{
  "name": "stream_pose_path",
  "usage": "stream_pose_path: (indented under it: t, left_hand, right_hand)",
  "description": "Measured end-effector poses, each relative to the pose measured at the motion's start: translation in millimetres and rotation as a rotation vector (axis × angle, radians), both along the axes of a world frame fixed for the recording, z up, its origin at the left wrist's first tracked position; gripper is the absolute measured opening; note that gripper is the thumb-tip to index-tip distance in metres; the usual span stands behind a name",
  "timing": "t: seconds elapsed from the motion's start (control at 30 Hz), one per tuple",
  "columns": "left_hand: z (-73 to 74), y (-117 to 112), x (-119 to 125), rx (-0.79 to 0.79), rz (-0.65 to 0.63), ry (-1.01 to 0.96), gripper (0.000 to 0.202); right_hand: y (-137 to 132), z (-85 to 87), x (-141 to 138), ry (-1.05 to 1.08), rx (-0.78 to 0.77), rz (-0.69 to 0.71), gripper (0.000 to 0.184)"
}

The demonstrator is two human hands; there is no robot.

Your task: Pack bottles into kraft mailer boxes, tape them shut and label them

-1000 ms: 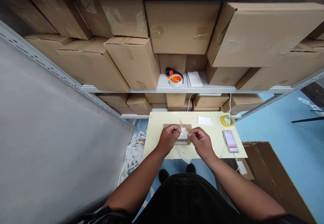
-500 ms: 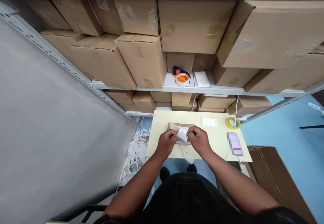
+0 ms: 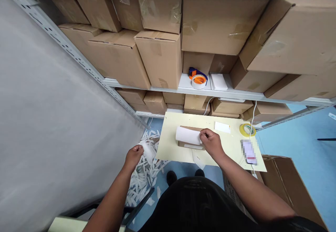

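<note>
My left hand (image 3: 134, 157), out past the table's left edge, pinches a piece of white backing paper (image 3: 149, 151) above the heap of paper strips on the floor. Over the table, my right hand (image 3: 210, 141) grips the right end of a white label (image 3: 188, 135); the label's left end curls slightly. Beneath the label lies a small brown cardboard box (image 3: 183, 144), mostly covered by it, with a narrow white strip on its near side. My right fingertips are closed at the label's edge.
The pale yellow table (image 3: 168, 127) also bears a white card (image 3: 222, 127), a roll of yellow tape (image 3: 247, 130) and a phone (image 3: 249, 151) with a cable. Scrap paper strips (image 3: 141, 186) cover the floor at left. Shelves of cardboard boxes (image 3: 157, 60) rise behind; a tape dispenser (image 3: 198, 81) sits there.
My hands have moved apart. The left has swung left off the table with the backing paper, while the right keeps the label, now spread over the box. The view has shifted slightly.
</note>
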State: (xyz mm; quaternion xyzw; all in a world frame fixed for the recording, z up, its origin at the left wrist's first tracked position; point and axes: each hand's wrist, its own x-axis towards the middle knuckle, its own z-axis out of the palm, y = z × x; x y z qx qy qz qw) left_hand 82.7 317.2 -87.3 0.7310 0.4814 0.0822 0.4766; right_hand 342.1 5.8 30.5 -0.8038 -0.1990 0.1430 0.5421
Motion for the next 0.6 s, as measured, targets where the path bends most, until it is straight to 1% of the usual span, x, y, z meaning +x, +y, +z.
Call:
stream_pose_path:
  t: [0.1, 0.17, 0.27, 0.33, 0.4, 0.47, 0.5, 0.53, 0.57, 0.6]
  left_hand:
    - [-21.5, 30, -25, 0.059, 0.02, 0.178, 0.021]
    - [-31.7, 48, -35, 0.111, 0.025, 0.326, 0.02]
    - [-39.7, 69, -39, 0.198, 0.062, 0.495, 0.028]
    - [-39.0, 73, -32, 0.23, 0.097, 0.547, 0.039]
    - [-32.2, 65, -18, 0.272, 0.118, 0.522, 0.052]
    - [-18.4, 44, 5, 0.298, 0.114, 0.386, 0.058]
    - [-9.0, 29, 18, 0.271, 0.108, 0.287, 0.054]
    - [1.9, 11, 33, 0.175, 0.058, 0.17, 0.049]
    - [13.9, -8, 48, 0.03, 0.0, 0.051, 0.047]
    - [26.5, -29, 64, -0.132, -0.069, -0.048, 0.051]
  right_hand:
    - [-5, -0.4, 1, 0.068, 0.02, -0.028, 0.019]
    - [-8, -1.3, 3, 0.046, 0.053, -0.048, 0.02]
    - [-14, -5.3, 6, -0.039, 0.106, -0.069, 0.02]
    - [-18, -9.7, 8, -0.062, 0.135, -0.091, 0.02]
    - [-23, -13.9, 9, -0.073, 0.152, -0.12, 0.02]
    - [-27, -16.4, 8, -0.104, 0.157, -0.138, 0.019]
    - [-29, -16.7, 7, -0.129, 0.154, -0.136, 0.018]
    - [-30, -16.4, 6, -0.159, 0.151, -0.134, 0.017]
    - [-32, -15.8, 4, -0.193, 0.15, -0.132, 0.017]
    - [-34, -15.1, 2, -0.228, 0.147, -0.126, 0.016]
